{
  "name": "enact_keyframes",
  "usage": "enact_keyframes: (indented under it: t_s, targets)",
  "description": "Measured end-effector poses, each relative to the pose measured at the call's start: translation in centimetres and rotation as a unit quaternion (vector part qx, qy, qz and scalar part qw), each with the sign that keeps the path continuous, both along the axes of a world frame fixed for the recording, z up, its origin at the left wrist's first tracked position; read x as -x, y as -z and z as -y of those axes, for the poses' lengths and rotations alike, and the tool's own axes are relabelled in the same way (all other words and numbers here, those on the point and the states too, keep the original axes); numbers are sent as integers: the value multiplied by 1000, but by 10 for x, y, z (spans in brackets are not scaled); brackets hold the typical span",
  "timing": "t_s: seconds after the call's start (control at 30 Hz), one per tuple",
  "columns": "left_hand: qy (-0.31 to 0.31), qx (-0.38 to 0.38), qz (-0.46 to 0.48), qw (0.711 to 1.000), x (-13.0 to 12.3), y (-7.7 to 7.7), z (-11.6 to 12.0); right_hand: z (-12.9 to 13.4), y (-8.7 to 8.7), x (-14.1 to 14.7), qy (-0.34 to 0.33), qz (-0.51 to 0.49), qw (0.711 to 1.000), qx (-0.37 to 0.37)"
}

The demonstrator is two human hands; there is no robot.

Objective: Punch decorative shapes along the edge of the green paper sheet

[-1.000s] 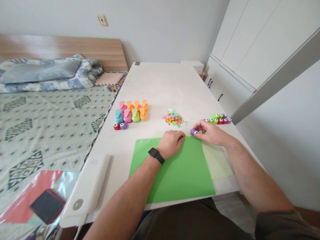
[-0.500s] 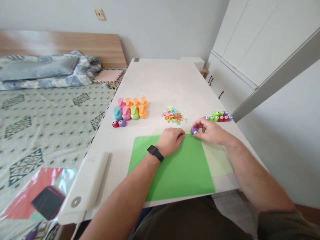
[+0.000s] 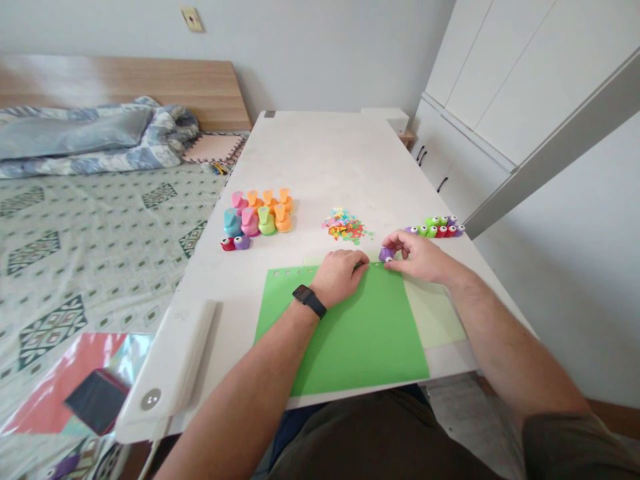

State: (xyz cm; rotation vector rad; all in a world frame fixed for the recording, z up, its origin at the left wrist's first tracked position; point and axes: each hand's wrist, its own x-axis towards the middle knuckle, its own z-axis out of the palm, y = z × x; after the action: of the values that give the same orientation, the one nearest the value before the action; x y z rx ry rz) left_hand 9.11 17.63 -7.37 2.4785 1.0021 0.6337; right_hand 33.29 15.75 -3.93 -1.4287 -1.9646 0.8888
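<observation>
A green sheet of paper [image 3: 360, 333] lies near the table's front edge, with a row of small punched holes along its far edge. My left hand [image 3: 343, 275], a black watch on its wrist, rests on that far edge, thumb and fingers closed on the paper. Between the thumb and fingers of my right hand [image 3: 417, 257] is a small purple craft punch [image 3: 386, 254], at the sheet's far edge towards the right corner. A pale yellow-green sheet [image 3: 435, 313] lies partly under the green one. Whether the punch is pressed down cannot be seen.
A heap of colourful paper cutouts [image 3: 345, 225] lies beyond my hands. Larger craft punches [image 3: 250, 220] stand in rows at left, with small ones in front. More small punches [image 3: 440, 228] stand at right. A long white device [image 3: 175, 360] lies at the table's left edge.
The view has shifted slightly. Both hands stay in nearly the same place, the left on the paper's edge and the right around the purple craft punch.
</observation>
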Motion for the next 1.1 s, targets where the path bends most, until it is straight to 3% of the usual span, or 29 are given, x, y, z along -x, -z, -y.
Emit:
enact_keyframes:
  t_s: [1.1]
  targets:
    - [-6,2,-6,1000,-1,-1,0,-4,9,-6,-9,-43,998,44]
